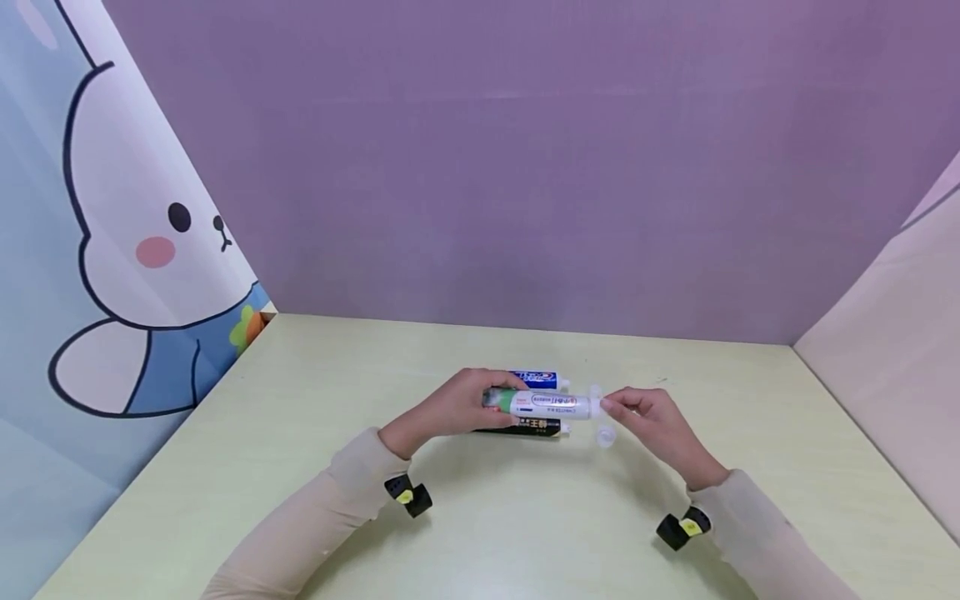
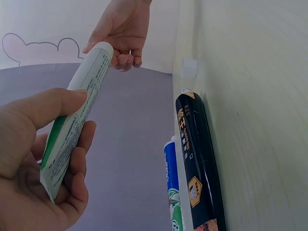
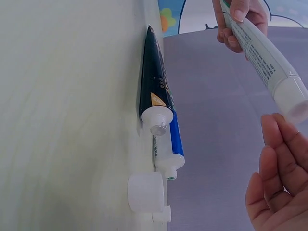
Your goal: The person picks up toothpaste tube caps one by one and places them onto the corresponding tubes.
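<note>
My left hand grips a white and green toothpaste tube around its flat tail end, holding it above the table. The tube's white cap is on and faces right. At that cap my right hand has its thumb and fingertips, pinching its end; the thumb is out of sight in the right wrist view. Beneath the held tube lie a black toothpaste tube and, beyond it, a blue one. Both show bare nozzles without caps in the right wrist view.
Two loose white caps stand on the table near the nozzles, a larger cap and a smaller cap. The pale table meets a purple backdrop at its far edge. A cartoon-printed cloth hangs on the left.
</note>
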Demonstrator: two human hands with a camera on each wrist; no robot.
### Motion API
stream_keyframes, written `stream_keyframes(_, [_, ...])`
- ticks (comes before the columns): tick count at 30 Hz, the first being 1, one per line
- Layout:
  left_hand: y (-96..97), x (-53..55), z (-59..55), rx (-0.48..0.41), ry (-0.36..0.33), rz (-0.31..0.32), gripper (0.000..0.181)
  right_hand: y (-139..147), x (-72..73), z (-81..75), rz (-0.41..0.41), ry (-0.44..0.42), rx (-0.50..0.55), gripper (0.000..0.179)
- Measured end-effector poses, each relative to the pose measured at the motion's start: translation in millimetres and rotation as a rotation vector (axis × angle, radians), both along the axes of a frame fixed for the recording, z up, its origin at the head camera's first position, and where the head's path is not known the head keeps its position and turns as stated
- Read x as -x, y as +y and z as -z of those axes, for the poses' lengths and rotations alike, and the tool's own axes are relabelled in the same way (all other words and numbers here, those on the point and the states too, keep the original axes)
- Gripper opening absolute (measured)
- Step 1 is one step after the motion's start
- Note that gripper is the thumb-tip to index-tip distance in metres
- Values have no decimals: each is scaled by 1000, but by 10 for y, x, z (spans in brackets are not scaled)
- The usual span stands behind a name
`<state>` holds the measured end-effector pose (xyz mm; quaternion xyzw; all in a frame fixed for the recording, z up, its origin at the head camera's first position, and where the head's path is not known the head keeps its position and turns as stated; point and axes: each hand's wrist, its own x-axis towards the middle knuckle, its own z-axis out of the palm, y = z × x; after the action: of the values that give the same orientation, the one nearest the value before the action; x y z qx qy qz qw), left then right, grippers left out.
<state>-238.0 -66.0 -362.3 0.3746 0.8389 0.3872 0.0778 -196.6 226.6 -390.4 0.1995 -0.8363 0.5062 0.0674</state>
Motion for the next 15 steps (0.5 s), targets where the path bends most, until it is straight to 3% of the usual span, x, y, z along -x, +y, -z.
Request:
stream_keyframes(8, [-17,-7,35,-12,22,25,34,-35,-46,-12,14,-43,-8,26])
stream_keyframes(15, [-44,-53,34,-27,-6,44,33,-63,-85,-15,6,-114,-19,35])
